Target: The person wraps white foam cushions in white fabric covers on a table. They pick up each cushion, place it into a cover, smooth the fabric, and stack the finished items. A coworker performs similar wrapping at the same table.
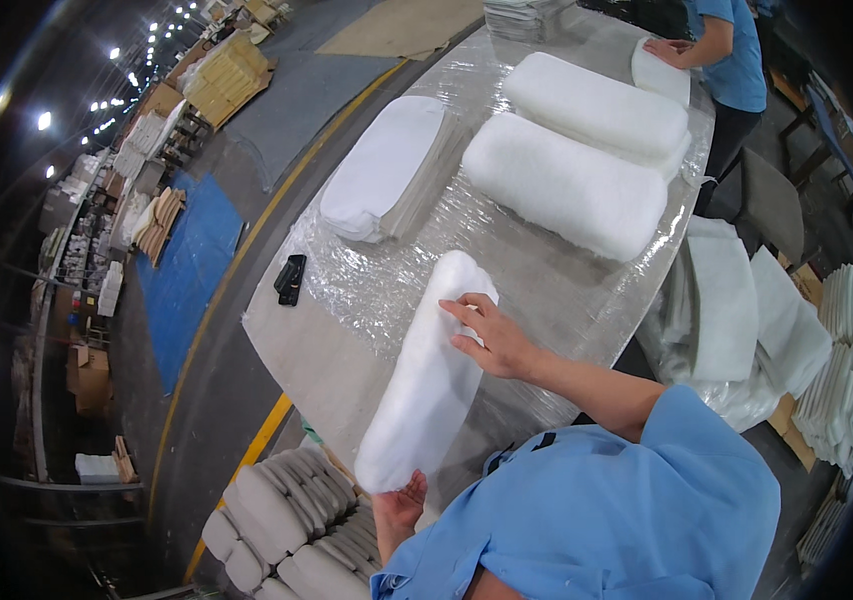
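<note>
Head view: roll [427, 390] between hands.

Padding roll [427, 385] on table [327, 360], between hands [492, 335].

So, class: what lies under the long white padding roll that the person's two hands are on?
The roll rests on clear plastic film covering the table. The right hand lies on top, the left hand at its near end. The film directly beneath is hidden.

a long worktable [547, 290] wrapped in clear plastic film carries a rolled white wadding pad [427, 380] at its near edge, two bigger rolls [567, 180] mid-table, a flat sheet stack [387, 165] and a black tool [290, 279] along its left edge.
</note>
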### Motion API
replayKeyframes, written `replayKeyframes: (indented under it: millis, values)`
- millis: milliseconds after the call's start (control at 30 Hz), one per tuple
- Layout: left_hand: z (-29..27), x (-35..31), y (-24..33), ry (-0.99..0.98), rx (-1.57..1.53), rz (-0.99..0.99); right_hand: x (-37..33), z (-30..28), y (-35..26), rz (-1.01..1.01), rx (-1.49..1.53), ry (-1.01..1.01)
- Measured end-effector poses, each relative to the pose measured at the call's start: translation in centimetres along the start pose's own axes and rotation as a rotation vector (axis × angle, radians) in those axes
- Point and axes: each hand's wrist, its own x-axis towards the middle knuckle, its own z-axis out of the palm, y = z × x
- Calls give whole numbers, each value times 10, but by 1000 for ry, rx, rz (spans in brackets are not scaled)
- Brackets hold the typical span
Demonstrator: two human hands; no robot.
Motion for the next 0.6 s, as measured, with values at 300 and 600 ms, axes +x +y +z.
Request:
replayKeyframes:
  millis: [300, 600]
  values:
    - [15, -38, -20, -20, 69, 56, 0, -11, -1, -10, -45, 4]
    - [23, -58, -30, -81, 116, 119, 11, -27, 21, 137, 66, 44]
